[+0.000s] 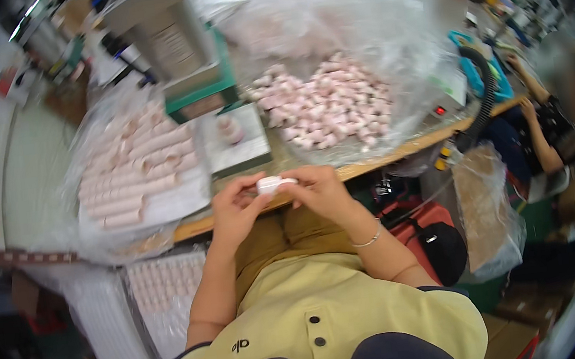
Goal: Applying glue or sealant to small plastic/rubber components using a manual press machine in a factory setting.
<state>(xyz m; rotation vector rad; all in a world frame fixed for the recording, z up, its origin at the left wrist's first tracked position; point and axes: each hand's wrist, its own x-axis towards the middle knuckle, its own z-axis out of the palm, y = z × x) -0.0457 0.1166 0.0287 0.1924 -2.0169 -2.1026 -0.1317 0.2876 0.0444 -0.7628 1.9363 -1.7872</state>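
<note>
Between my two hands, just in front of the table's edge, is a small white and pale pink plastic piece (270,184). My left hand (239,203) pinches it from the left, and my right hand (317,189) has its fingertips closed on the other end. Beyond my hands stands a press-like machine (176,43) with a grey column and a green base. On the metal block (237,146) before it sits a pale pink round part (229,129). A heap of small pink and white pieces (336,106) lies on plastic sheeting to the right of the machine.
Rows of pale pink cylindrical parts (138,172) lie on the left of the table. A wooden edge (398,155) runs along the front. Below left is a tray of pink parts (164,282). A black hose (486,82) bends down at right, near another person's arms (542,140).
</note>
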